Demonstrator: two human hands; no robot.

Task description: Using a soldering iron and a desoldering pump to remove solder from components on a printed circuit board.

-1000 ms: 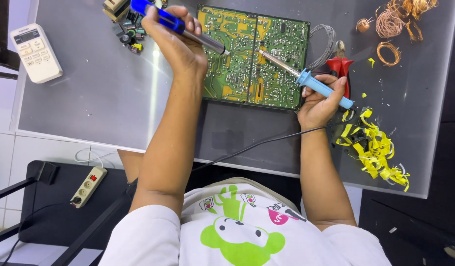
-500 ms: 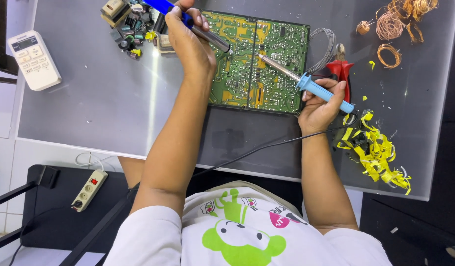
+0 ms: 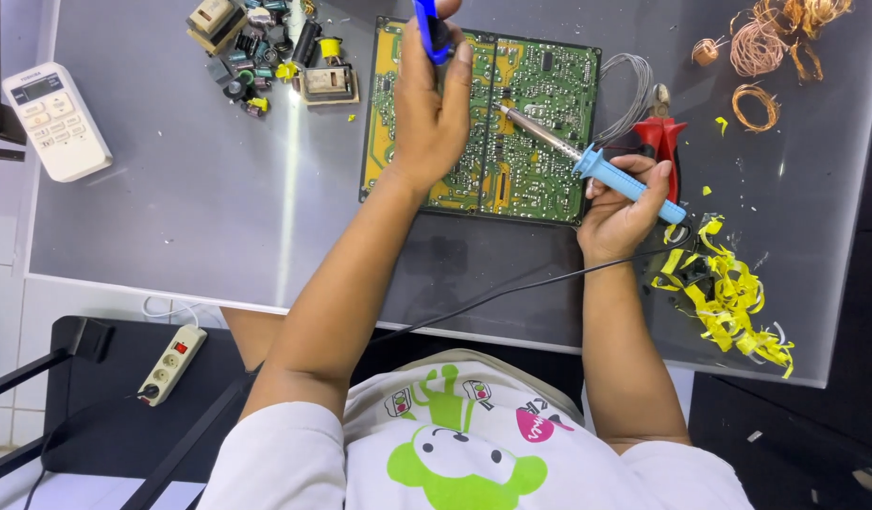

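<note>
A green and yellow circuit board (image 3: 540, 85) lies solder side up on the grey table (image 3: 190, 208). My left hand (image 3: 431, 113) is over the board's left half, closed around a dark blue pen-shaped tool (image 3: 428, 28) that points away from me; its far end is cut off by the frame. My right hand (image 3: 625, 212) rests at the board's right edge and grips a soldering iron (image 3: 606, 170) by its light blue handle. The iron's metal tip touches the board near its middle.
Red-handled pliers (image 3: 664, 142) and a grey wire coil (image 3: 625, 85) lie just right of the board. Yellow scraps (image 3: 728, 293) sit at the right, copper wire coils (image 3: 766, 38) top right, loose components (image 3: 266, 57) top left, a white remote (image 3: 56, 121) far left. A power strip (image 3: 171, 364) lies below.
My left hand has moved right, from the board's top-left corner to over its left half, turning the blue tool more upright. My right hand keeps the iron on the board.
</note>
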